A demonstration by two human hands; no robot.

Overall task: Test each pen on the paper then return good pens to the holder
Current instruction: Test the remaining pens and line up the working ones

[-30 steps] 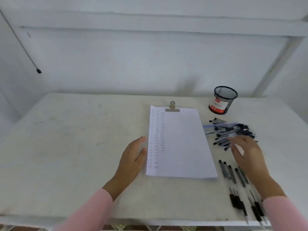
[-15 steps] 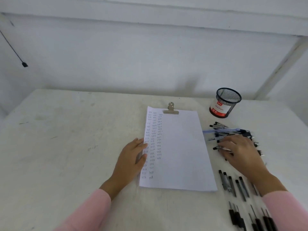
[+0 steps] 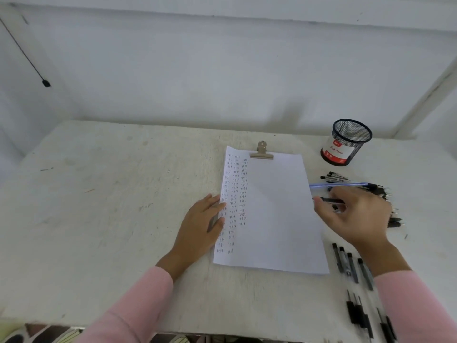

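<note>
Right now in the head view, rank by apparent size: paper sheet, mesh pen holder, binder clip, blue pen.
1. Paper sheet, by far the largest.
2. Mesh pen holder.
3. Blue pen: longer than the holder is tall but very thin, so this rank is unsure.
4. Binder clip, smallest.

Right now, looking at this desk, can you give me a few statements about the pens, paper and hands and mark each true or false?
1. The black mesh pen holder stands on the sheet of paper. False: it stands on the white table, beyond the paper's far right corner.
2. The left hand lies flat on the left edge of the white clipped paper. True.
3. The paper is blank. False: columns of small pen marks fill its left part.
4. The right hand holds a dark pen by the paper's right edge. True.
5. A light blue pen lies on the pile of dark pens. True.
</note>
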